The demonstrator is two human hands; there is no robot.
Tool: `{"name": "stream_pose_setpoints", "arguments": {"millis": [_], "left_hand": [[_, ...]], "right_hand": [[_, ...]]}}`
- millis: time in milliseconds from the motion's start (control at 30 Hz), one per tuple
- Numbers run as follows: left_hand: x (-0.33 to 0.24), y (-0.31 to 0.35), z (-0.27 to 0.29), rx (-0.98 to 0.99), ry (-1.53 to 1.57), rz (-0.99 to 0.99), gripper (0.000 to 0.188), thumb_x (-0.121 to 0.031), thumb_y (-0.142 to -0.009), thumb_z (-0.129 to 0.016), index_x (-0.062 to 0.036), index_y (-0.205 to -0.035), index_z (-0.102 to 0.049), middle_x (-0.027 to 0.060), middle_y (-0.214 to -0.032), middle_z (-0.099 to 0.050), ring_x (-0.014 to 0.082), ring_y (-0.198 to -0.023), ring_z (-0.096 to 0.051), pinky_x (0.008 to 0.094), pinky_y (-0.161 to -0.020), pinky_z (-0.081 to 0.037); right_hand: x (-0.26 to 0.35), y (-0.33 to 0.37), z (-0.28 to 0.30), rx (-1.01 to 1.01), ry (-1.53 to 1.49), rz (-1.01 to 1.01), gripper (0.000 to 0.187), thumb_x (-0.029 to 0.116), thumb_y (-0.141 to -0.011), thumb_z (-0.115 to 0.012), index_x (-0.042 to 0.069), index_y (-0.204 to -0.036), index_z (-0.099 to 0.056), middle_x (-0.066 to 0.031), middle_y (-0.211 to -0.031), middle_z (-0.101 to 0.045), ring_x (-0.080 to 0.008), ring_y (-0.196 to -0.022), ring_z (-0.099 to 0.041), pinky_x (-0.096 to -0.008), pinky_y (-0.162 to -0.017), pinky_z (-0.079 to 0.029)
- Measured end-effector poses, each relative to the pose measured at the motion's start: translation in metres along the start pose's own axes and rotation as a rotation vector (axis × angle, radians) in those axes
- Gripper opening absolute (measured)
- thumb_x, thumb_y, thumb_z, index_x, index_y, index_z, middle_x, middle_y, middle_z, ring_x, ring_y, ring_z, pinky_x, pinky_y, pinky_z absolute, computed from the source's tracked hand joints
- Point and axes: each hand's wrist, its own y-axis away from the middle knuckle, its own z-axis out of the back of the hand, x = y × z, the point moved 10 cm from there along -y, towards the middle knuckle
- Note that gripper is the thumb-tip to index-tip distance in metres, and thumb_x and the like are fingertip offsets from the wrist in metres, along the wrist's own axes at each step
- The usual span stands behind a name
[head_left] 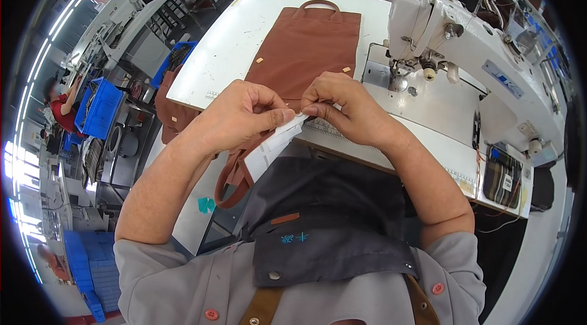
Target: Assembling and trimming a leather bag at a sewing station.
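Dark apron (330, 196) over a gray shirt (165, 276) fills the space nearest the camera, below the left hand (247, 111) and right hand (342, 105), whose thumbs and forefingers are nearly closed, pinching the upper end of a white piece (269, 152) at the table's (226, 37) front edge. Just beyond them, a brown bag (309, 47) lies flat on the white table, its handle (321, 3) pointing away, left of a white sewing machine (455, 34).
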Motion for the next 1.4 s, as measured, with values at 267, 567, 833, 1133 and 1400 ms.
{"name": "stream_pose_setpoints", "arguments": {"millis": [267,567,833,1133,1400], "left_hand": [[-0.010,0.011,-0.007,0.020,-0.084,0.001,0.012,-0.008,-0.089,-0.074,0.0033,-0.085,-0.071,0.0024,-0.070,-0.066,0.0039,-0.059,-0.057,0.0203,-0.052,-0.044],[0.010,0.006,-0.006,0.043,0.142,0.018,0.011,-0.007,-0.089,-0.074,0.0038,-0.088,-0.073,0.0023,-0.075,-0.068,0.0056,-0.067,-0.061,0.0206,-0.058,-0.048],[0.019,0.007,-0.021,0.137,0.352,0.067,0.015,-0.014,-0.093,-0.076,0.0005,-0.093,-0.073,-0.0004,-0.079,-0.067,0.0034,-0.068,-0.058,0.0158,-0.059,-0.045],[0.019,0.005,-0.027,0.115,0.394,0.049,0.018,-0.017,-0.094,-0.076,0.0003,-0.094,-0.071,0.0009,-0.081,-0.068,0.0046,-0.069,-0.061,0.0166,-0.061,-0.049],[0.015,0.012,-0.030,0.010,0.244,-0.106,0.013,-0.011,-0.094,-0.074,0.0012,-0.092,-0.070,0.0010,-0.075,-0.067,0.0048,-0.065,-0.062,0.0193,-0.059,-0.048]], "right_hand": [[0.005,0.004,-0.004,0.014,0.120,0.035,0.006,0.010,-0.088,-0.072,0.008,-0.091,-0.067,-0.0047,-0.087,-0.068,-0.0267,-0.088,-0.063,-0.0393,-0.086,-0.045],[0.000,0.008,-0.005,-0.001,0.092,-0.005,0.006,0.011,-0.090,-0.072,0.008,-0.091,-0.066,-0.0043,-0.088,-0.067,-0.0261,-0.089,-0.063,-0.0375,-0.087,-0.044],[0.055,0.032,-0.003,-0.181,0.301,0.220,0.036,0.010,-0.071,-0.082,0.010,-0.103,-0.066,-0.0081,-0.104,-0.064,-0.0295,-0.095,-0.063,-0.0414,-0.081,-0.048],[0.031,0.046,-0.018,-0.244,0.167,0.060,0.027,0.015,-0.079,-0.083,0.007,-0.099,-0.067,-0.0087,-0.083,-0.066,-0.0258,-0.073,-0.067,-0.0348,-0.064,-0.054],[-0.033,0.071,-0.067,-0.131,-0.754,-0.673,0.038,0.032,-0.101,-0.063,-0.002,-0.088,-0.068,-0.0088,-0.077,-0.071,-0.0134,-0.066,-0.069,-0.0237,-0.054,-0.049]]}}
